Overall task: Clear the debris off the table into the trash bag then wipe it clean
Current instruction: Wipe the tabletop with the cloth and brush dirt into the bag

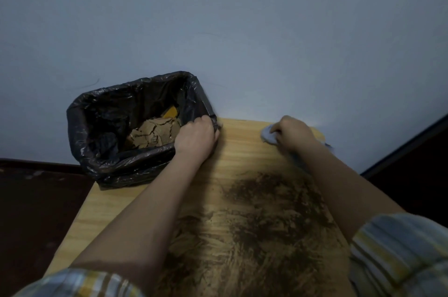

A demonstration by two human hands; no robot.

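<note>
A bin lined with a black trash bag stands at the table's far left corner, with crumpled brown paper and a yellow scrap inside. My left hand grips the bag's rim at its near right corner. My right hand holds a pale grey cloth down on the wooden table near the far right corner. Dark brown dirt is smeared over the middle and near part of the table, between my forearms.
A pale blue-grey wall rises right behind the table and bin. Dark floor lies left of the table and beyond its right edge. My striped sleeves show at the bottom corners.
</note>
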